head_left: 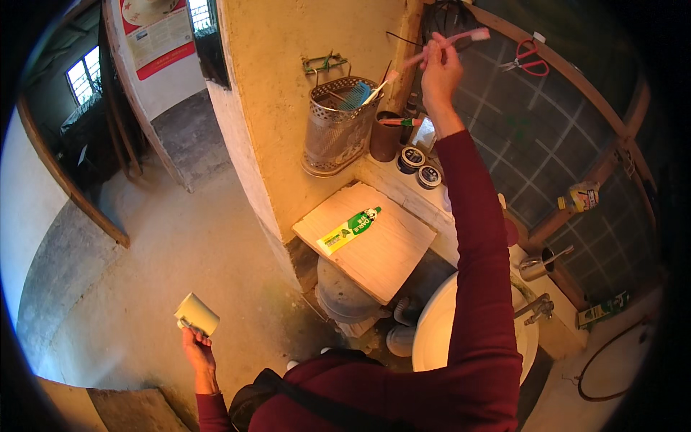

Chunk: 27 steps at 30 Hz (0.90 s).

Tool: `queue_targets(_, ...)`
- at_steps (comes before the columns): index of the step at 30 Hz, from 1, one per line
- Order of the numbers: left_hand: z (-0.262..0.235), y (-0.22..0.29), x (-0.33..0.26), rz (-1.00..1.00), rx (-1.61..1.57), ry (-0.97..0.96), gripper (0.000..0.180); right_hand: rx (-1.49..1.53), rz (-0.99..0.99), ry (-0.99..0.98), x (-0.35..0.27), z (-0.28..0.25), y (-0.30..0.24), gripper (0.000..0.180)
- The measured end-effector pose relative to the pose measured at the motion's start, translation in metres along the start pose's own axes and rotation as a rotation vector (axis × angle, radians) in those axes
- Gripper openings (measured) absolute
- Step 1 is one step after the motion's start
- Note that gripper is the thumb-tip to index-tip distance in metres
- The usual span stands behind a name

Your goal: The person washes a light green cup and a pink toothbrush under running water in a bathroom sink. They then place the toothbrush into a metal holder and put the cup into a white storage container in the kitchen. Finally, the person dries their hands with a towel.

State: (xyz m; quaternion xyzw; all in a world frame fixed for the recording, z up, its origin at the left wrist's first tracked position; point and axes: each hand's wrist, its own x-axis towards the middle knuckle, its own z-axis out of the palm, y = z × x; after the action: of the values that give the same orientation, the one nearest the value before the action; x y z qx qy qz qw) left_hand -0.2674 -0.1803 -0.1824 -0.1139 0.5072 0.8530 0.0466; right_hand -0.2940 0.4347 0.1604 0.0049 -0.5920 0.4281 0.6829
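My left hand (200,353), low on the left, is closed on the handle of a pale yellow mug (199,314), which is tilted out over the floor. High up near the wall, my right hand (440,75) grips a pink toothbrush (464,37), its bristled head pointing right. A green and yellow toothpaste tube (350,230) lies on a square wooden board (389,270) between my two arms, touched by neither hand. To the left of my right hand hangs a perforated metal basket (335,137) holding a blue comb (354,96) and other slim items.
A brown cup (386,140) and two dark round jars (419,167) stand on the ledge below my right hand. Red-handled scissors (533,61) hang on the tiled wall. The white washbasin (432,327), tap (536,309) and metal mug (536,265) lie around my right arm.
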Motion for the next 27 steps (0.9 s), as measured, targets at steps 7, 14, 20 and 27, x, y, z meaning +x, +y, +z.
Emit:
queue_targets(7,0.004,-0.002,-0.002,-0.001,0.014,-0.004,0.030,-0.082,0.050,-0.267,0.023,0.019,0.024,0.021)
queue_targets(14,-0.001,-0.002,0.000,0.003,0.014,-0.009,0.029,-0.342,0.280,-0.520,0.005,0.026,0.015,0.023)
queue_targets(20,0.005,-0.001,-0.003,0.010,0.051,-0.024,0.028,-0.526,0.328,-0.653,0.004,0.018,0.014,0.039)
queue_targets(27,0.017,0.001,-0.005,-0.015,0.039,-0.045,0.027,-1.315,-0.825,-0.551,0.007,0.014,-0.002,0.050)
